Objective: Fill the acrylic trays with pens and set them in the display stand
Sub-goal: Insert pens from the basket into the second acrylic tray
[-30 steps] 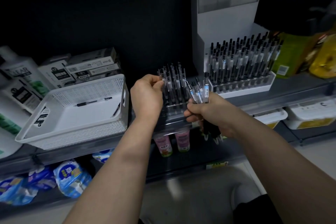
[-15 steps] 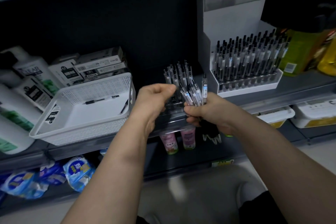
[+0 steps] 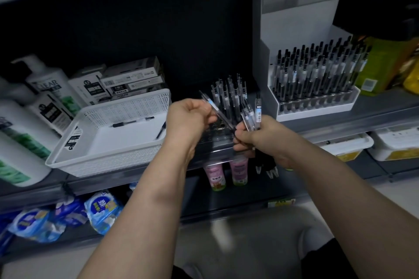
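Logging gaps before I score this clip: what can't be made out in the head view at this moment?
Head view:
- Acrylic tray: the free slots are hidden behind the left hand and right hand.
- Pen bundle: the count is unclear because the right hand covers the barrels.
- Single pen pinched in the left hand: the print is too small to read.
- Shampoo bottles: the leftmost are cut off by the edge and the labels are blurred.
- Yellow packet: cut off by the right edge.

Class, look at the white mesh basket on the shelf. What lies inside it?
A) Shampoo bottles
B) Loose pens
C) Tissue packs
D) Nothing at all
B: two loose pens lie on the floor of the white basket.
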